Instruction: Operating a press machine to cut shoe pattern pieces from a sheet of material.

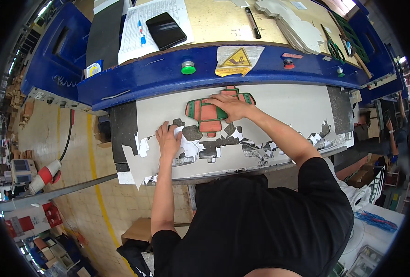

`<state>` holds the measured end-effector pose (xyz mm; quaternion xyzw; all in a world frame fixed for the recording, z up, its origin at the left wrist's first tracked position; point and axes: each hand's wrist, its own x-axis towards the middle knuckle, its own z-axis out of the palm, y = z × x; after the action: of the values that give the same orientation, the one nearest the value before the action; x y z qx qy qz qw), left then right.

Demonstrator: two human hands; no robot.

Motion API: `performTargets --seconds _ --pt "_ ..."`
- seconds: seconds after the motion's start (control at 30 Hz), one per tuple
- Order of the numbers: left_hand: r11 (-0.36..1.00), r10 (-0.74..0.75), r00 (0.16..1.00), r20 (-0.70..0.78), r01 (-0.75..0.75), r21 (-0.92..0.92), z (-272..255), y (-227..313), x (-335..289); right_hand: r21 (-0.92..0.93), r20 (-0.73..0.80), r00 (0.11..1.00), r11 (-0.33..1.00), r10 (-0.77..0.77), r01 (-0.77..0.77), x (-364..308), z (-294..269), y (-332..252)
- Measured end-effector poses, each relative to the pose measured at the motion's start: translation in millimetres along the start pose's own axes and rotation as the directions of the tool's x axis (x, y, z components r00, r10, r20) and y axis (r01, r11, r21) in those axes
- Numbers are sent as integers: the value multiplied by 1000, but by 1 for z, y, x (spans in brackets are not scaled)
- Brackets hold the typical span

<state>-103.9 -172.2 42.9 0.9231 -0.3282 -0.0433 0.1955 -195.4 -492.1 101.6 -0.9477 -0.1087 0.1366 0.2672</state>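
Note:
A red and green cutting die [209, 112], shaped like an unfolded box, lies on a light grey sheet [163, 104] on the press bed. My right hand [232, 107] reaches over the die from the right and grips it, fingers across its top and thumb at its near edge. To the left and nearer me, my left hand [169, 137] rests on the sheet by the cut-out gaps, fingers spread and holding nothing. Torn white scraps [189, 148] and dark cut-out openings [209, 150] run along the sheet's near part.
Behind the sheet stands a blue press beam [154, 78] with a green button [188, 68], a red button [288, 63] and a yellow warning label [238, 60]. On the top lie a phone [166, 31], a pen [142, 33], a black marker [253, 23], stacked grey cut pieces [297, 30] and scissors [334, 47].

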Motion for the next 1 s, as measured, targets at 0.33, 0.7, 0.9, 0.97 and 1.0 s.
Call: performTargets --seconds 0.33,0.7,0.9,0.97,1.0 --pt "980 86 992 93 -68 -188 11 19 55 -59 -426 875 958 229 -279 -64 17 17" --pt "974 100 995 -2 -98 -203 42 6 74 258 -520 699 870 492 -421 -67 27 30" --pt "978 105 992 68 -91 -186 35 10 75 308 -483 699 849 528 -429 -64 25 34" --pt "977 118 989 83 -101 -191 32 9 76 299 -470 706 849 529 -436 -62 23 33" --pt "979 123 988 99 -104 -177 30 9 77 292 -456 713 846 533 -446 -61 23 33"
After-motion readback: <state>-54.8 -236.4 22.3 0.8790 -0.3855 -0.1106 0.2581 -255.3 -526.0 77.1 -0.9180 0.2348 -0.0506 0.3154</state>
